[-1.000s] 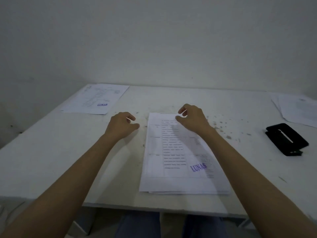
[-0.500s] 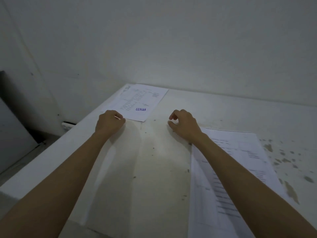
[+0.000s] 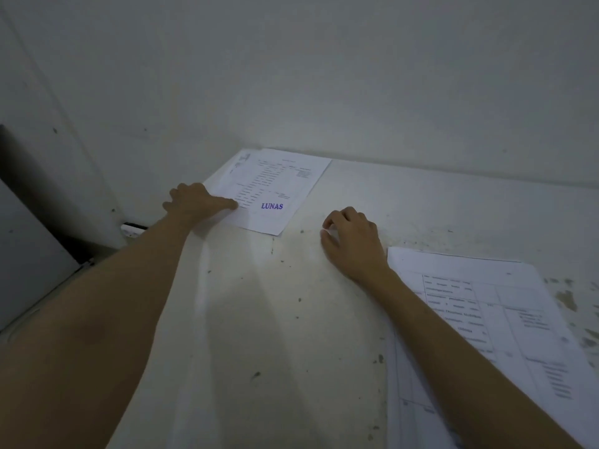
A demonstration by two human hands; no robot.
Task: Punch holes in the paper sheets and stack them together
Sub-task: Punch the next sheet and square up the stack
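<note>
Fetch step: L hand [image 3: 197, 202] thumb presses sheet [image 3: 275, 189]; R hand [image 3: 351, 241] fingers curled, empty. Next: slide sheet toward stack [image 3: 486, 319].

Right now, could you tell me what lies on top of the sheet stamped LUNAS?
The left hand rests on the LUNAS sheet, thumb across its near-left edge. The print beneath is covered.
</note>
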